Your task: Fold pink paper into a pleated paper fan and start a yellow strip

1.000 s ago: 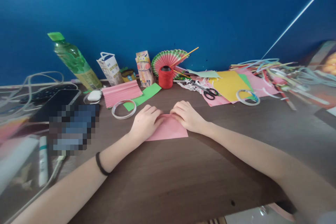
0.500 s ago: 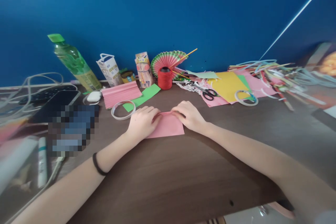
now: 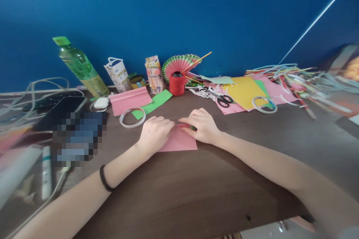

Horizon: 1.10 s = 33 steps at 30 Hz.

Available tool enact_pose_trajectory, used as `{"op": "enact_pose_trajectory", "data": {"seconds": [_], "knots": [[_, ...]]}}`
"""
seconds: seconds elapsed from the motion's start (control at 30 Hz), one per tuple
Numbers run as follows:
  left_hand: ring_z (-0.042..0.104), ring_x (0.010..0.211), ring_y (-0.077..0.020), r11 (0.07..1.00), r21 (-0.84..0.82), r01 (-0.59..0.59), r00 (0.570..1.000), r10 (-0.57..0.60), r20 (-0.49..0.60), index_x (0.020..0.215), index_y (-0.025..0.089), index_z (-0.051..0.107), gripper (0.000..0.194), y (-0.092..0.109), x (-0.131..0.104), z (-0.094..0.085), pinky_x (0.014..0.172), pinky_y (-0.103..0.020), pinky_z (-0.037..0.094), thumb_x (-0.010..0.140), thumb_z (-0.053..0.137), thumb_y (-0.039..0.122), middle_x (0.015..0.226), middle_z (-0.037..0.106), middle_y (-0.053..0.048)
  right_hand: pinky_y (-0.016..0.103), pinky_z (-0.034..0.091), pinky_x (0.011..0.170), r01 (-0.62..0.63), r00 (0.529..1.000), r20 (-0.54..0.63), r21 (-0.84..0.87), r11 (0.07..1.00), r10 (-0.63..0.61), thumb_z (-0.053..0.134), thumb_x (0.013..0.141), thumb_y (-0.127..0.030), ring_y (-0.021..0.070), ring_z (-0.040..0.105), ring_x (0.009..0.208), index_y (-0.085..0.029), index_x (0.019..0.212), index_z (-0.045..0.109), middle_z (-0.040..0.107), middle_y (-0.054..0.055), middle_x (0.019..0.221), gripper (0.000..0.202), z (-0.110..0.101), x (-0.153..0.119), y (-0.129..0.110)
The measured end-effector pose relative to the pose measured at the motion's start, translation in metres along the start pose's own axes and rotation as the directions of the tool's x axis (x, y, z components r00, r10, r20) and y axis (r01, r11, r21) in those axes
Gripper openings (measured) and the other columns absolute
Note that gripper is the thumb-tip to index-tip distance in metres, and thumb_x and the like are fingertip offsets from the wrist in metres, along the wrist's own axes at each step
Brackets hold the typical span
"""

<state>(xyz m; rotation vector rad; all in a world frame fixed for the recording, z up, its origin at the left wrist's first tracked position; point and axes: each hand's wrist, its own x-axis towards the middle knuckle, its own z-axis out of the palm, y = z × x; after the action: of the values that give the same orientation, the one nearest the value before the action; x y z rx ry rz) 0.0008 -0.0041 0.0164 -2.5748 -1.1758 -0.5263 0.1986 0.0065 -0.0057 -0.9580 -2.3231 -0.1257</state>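
A pink sheet of paper [image 3: 181, 142] lies on the dark wooden table in front of me, its far edge folded in narrow pleats. My left hand [image 3: 157, 132] is closed on the left part of that folded edge. At the right end, my right hand [image 3: 204, 125] pinches the pleats between thumb and fingers, and a bit of green shows by the thumb. The near edge of the sheet lies loose. A pleated pink paper [image 3: 130, 101], a green paper strip [image 3: 157, 104] and a roll of tape [image 3: 132, 117] lie beyond my left hand.
Along the blue wall stand a green bottle [image 3: 81, 67], cartons, a red thread spool [image 3: 177, 84] and a pleated fan [image 3: 175, 65]. Scissors [image 3: 223, 101], yellow paper [image 3: 243, 91] and another tape roll [image 3: 265, 105] lie back right. A phone [image 3: 81, 138] and marker [image 3: 46, 173] are left.
Both hands and the paper's folded edge have come slightly nearer to me. The right hand has slid inward along the pleats, close to the left fingertips.
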Motion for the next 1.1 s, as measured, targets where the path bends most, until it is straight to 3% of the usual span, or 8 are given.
{"op": "enact_pose_trajectory", "data": {"seconds": [0.17, 0.37, 0.63, 0.83, 1.1], "knots": [[0.055, 0.060, -0.0141, 0.999, 0.026, -0.031, 0.999, 0.031, 0.016, 0.068, 0.019, 0.064, 0.030, 0.007, 0.001, -0.007, 0.057, -0.028, 0.035, 0.087, 0.042, 0.021, 0.061, 0.064, -0.002, 0.033, 0.029, 0.066, 0.055, 0.995, 0.081, -0.061, 0.997, -0.050, 0.040, 0.093, -0.033, 0.0162, 0.050, 0.071, -0.019, 0.085, 0.069, 0.066, 0.005, 0.069, 0.034, -0.003, 0.003, -0.007], [0.064, 0.078, -0.0167, 0.979, -0.108, 0.171, 0.967, -0.146, 0.208, 0.084, 0.026, 0.070, 0.027, 0.000, 0.008, -0.012, 0.063, -0.026, 0.042, 0.086, 0.043, 0.026, 0.082, 0.072, 0.000, 0.028, 0.036, 0.065, -0.050, 0.996, 0.082, 0.058, 0.997, 0.046, 0.046, 0.090, -0.027, 0.0142, 0.056, 0.070, -0.020, 0.084, 0.070, 0.071, 0.002, 0.077, 0.025, 0.004, 0.003, -0.002], [0.065, 0.081, -0.0186, 0.969, -0.124, 0.216, 0.939, -0.171, 0.298, 0.088, 0.027, 0.071, 0.028, -0.002, 0.010, -0.014, 0.068, -0.027, 0.045, 0.084, 0.043, 0.026, 0.086, 0.073, -0.001, 0.027, 0.042, 0.069, -0.154, 0.982, 0.137, 0.158, 0.975, 0.133, 0.050, 0.085, -0.022, 0.0154, 0.061, 0.074, -0.021, 0.084, 0.070, 0.072, 0.003, 0.082, 0.020, 0.002, 0.004, -0.003], [0.065, 0.077, -0.0184, 0.937, -0.187, 0.295, 0.901, -0.208, 0.381, 0.086, 0.026, 0.072, 0.031, -0.019, 0.016, -0.019, 0.065, -0.027, 0.044, 0.082, 0.042, 0.023, 0.086, 0.073, 0.000, 0.024, 0.041, 0.063, -0.360, 0.928, 0.223, 0.336, 0.871, 0.298, 0.052, 0.082, -0.022, 0.0132, 0.059, 0.065, -0.017, 0.080, 0.068, 0.069, 0.003, 0.075, 0.017, -0.003, 0.007, 0.008], [0.061, 0.070, -0.0148, 0.889, -0.279, 0.363, 0.865, -0.210, 0.457, 0.075, 0.022, 0.071, 0.027, -0.040, 0.019, -0.024, 0.060, -0.024, 0.040, 0.079, 0.045, 0.029, 0.078, 0.072, 0.002, 0.024, 0.041, 0.064, -0.412, 0.910, 0.258, 0.466, 0.783, 0.325, 0.052, 0.081, -0.022, 0.0134, 0.058, 0.067, -0.014, 0.075, 0.066, 0.068, 0.003, 0.074, 0.017, -0.002, 0.009, 0.019]]}}
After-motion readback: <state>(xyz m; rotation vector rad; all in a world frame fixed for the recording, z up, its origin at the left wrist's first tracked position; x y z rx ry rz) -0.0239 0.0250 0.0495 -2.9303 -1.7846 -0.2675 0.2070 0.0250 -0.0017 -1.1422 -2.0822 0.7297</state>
